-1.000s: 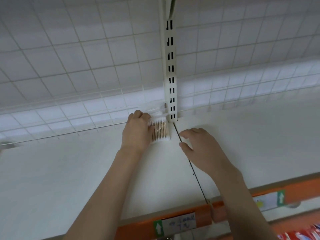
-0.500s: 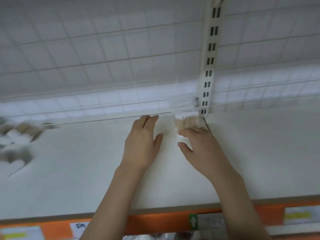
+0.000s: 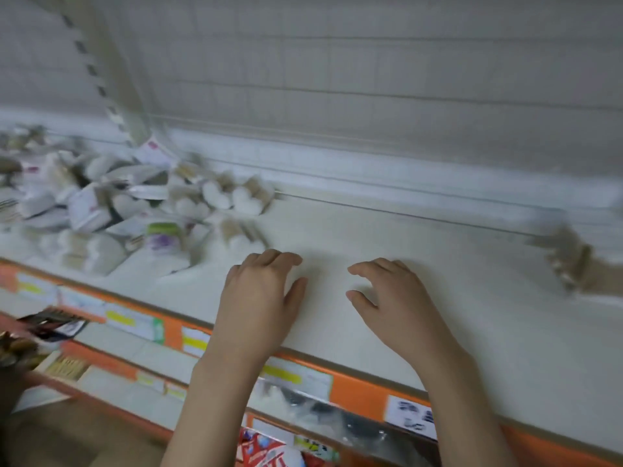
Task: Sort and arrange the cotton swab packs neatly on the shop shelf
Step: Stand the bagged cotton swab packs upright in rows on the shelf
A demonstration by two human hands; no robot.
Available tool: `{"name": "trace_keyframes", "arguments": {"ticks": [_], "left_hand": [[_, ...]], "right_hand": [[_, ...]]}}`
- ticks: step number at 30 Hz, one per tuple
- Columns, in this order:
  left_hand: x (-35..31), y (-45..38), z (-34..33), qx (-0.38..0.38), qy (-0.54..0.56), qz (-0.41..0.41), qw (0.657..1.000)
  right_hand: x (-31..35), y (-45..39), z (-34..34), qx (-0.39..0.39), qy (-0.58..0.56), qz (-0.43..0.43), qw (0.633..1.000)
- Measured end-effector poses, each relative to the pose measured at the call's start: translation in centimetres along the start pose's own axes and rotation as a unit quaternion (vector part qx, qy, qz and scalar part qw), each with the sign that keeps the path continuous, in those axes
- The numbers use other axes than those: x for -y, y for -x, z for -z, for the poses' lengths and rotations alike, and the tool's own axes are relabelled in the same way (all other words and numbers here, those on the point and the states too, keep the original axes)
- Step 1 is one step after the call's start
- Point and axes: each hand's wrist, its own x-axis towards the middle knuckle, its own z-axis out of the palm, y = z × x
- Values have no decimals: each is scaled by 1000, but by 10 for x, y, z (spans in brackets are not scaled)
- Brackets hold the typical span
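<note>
Head view shows the messy pile of cotton swab packs [image 3: 111,210], clear little bags of brown sticks with white tips, heaped at the left end of the flat white shop shelf [image 3: 387,237]. A few packs lie loose at the pile's right edge, near your left hand. Far off at the right end sits one more blurry brown pack [image 3: 569,264], close to the back of the shelf.

Your left hand [image 3: 259,298] hangs over the bare shelf just beside the pile. Its fingers are loosely bent and hold nothing. Your right hand [image 3: 394,298] is close by, spread a little, and it holds nothing too.

I think you are about to fetch the next pack. Reach for a loose one at the pile's near edge, not one buried deep, so the heap does not slide toward the orange front strip [image 3: 357,382]. Pinch it by its long sides so the bag stays flat. Then lay it straight, next to the lone pack.

One second ago your left hand was pressing a pack down beside the white slotted post at the back. Now that pack is let go, both hands have come toward the front, and you have turned left so the pile shows.
</note>
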Motion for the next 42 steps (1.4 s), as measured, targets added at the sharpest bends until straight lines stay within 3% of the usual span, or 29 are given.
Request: {"name": "trace_keyframes", "arguments": {"ticks": [8, 13, 20, 33, 36, 42], "left_hand": [[148, -2, 81, -62, 13, 40, 997], [207, -4, 109, -81, 20, 62, 995], [244, 10, 111, -69, 46, 89, 993], [266, 8, 135, -77, -9, 121, 990], [257, -8, 138, -46, -13, 104, 993], [255, -81, 138, 127, -59, 41, 989]], "right_hand": [[136, -61, -57, -25, -11, 33, 999], [185, -85, -69, -42, -6, 28, 999], [208, -95, -85, -11, 7, 26, 1000], [217, -123, -102, -38, -60, 43, 996], [206, -129, -93, -38, -38, 42, 998], [192, -154, -67, 19, 29, 37, 999]]}}
